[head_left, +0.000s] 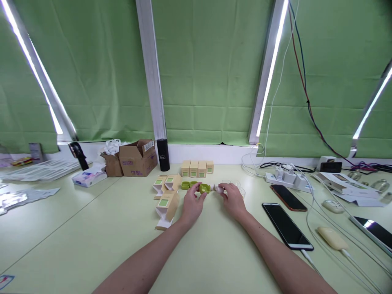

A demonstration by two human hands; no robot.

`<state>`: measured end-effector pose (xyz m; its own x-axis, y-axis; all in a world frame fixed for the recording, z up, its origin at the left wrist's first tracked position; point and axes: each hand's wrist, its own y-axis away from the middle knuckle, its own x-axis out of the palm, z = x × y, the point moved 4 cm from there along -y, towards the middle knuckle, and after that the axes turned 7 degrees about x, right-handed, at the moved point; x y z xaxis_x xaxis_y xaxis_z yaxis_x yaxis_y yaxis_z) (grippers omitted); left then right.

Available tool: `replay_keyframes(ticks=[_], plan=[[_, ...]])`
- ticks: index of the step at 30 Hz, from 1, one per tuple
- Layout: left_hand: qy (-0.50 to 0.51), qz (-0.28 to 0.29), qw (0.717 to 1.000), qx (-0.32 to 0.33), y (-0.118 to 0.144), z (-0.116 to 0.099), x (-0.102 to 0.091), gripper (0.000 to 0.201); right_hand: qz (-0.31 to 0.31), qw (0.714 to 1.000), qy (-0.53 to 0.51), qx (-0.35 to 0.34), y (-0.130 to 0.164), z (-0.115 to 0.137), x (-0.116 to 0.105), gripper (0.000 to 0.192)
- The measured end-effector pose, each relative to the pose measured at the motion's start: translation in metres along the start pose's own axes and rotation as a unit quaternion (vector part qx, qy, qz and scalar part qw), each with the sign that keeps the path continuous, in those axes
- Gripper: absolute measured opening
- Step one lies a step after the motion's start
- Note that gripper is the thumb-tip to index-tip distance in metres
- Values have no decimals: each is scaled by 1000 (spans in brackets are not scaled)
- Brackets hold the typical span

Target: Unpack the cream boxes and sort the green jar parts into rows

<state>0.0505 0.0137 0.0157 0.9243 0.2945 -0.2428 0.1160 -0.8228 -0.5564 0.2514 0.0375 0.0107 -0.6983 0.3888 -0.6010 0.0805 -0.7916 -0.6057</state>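
Observation:
My left hand (192, 203) rests on the pale green table (92, 228), fingertips pinching a small green round case (204, 188). My right hand (233, 199) holds a small white bottle (219, 188) whose tip points at that case. Two more green case pieces (188, 185) lie just left of it. Behind them stands a row of several small beige cartons (197, 168). Three opened beige cartons with green labels (167, 194) lie at the left of my left hand.
Two dark phones (287, 224) lie at the right, one on a cable, beside a white power strip (283, 177) with chargers. A black cylinder (163, 154), brown cardboard boxes (137, 157), a tissue pack (89, 177) stand at back left. Papers and a white mouse (332, 206) are far right.

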Motion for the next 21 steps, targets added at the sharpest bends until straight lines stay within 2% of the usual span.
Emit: replay_keyframes(ticks=[4,11,21], plan=[[-3,-6,1000,-2,0,0,1,42,23,996,76,-49,1,2,6,39],[0,-5,1000,5,0,0,2,41,28,988,141,-59,2,0,12,37],[12,-17,1000,-5,1,2,2,43,20,992,123,-35,2,-1,9,39]])
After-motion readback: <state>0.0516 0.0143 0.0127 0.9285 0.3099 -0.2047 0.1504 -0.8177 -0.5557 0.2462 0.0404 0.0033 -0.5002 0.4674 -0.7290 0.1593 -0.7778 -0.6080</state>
